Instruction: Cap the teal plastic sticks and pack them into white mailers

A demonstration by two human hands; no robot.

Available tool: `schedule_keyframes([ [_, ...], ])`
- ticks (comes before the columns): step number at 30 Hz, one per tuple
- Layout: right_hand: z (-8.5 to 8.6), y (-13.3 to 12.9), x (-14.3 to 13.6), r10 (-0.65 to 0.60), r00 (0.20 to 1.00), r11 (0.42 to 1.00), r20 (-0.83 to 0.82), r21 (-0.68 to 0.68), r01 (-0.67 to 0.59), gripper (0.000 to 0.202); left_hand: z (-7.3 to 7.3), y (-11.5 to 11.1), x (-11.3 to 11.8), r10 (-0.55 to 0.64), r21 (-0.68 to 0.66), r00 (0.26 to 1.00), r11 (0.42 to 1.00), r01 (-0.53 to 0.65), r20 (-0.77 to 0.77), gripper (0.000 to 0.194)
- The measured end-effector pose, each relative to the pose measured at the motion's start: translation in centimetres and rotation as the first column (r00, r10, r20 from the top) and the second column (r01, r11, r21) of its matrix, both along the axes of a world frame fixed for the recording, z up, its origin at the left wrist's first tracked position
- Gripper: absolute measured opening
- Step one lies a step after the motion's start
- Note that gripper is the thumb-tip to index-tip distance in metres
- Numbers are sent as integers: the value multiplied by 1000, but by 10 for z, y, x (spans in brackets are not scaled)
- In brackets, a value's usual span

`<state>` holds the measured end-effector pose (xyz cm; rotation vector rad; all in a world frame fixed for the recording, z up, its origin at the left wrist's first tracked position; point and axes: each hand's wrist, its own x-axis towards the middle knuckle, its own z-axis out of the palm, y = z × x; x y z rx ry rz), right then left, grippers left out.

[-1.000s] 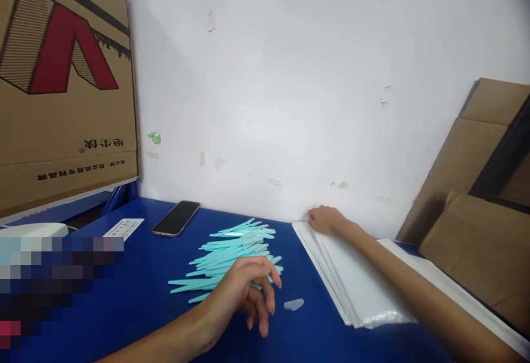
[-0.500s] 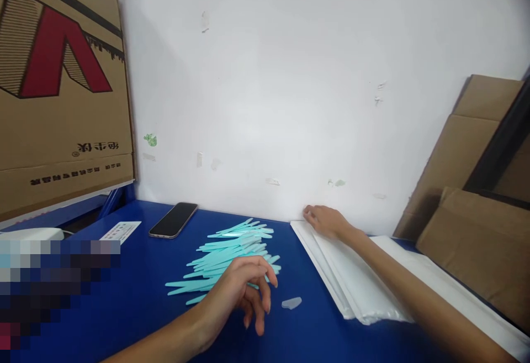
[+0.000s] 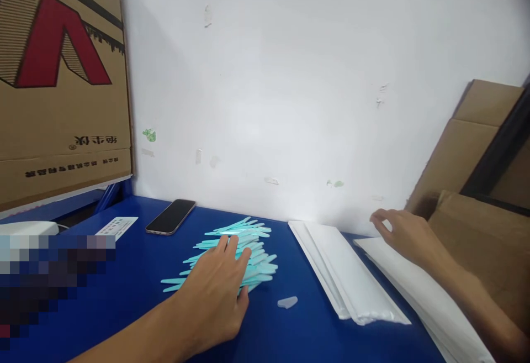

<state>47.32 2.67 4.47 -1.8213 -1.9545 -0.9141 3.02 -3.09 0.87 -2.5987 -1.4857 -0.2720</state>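
Observation:
Slim, tapered teal plastic sticks [image 3: 256,258] lie in a loose pile on the blue table [image 3: 132,308]. My left hand [image 3: 221,280] reaches over the pile's near side, palm down and fingers apart, its fingertips at the sticks; whether they touch is unclear. A small translucent plastic piece [image 3: 287,302] rests to the right of that hand. My right hand [image 3: 403,236] is raised above the far end of the white packets on the right [image 3: 430,291], with a gap between thumb and fingers and nothing visible in it. Further left, two overlapping flat white packets [image 3: 351,274] lie lengthwise.
A phone [image 3: 171,217] and a printed card [image 3: 118,227] lie at the back left. A large printed cardboard box [image 3: 83,120] stands on the left. Folded cardboard [image 3: 476,247] leans at the right, and a white wall [image 3: 265,87] rises behind the table.
My right hand has moved right, off the overlapping packets to above those at the right. My left hand has turned palm down and shifted left over the teal sticks.

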Motion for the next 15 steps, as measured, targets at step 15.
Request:
schedule_keyframes([
  [15, -23, -7, -32, 225, 973, 972, 48, -80, -221, 27, 0, 10, -1, 48, -172, 937, 979, -114, -347, 57],
])
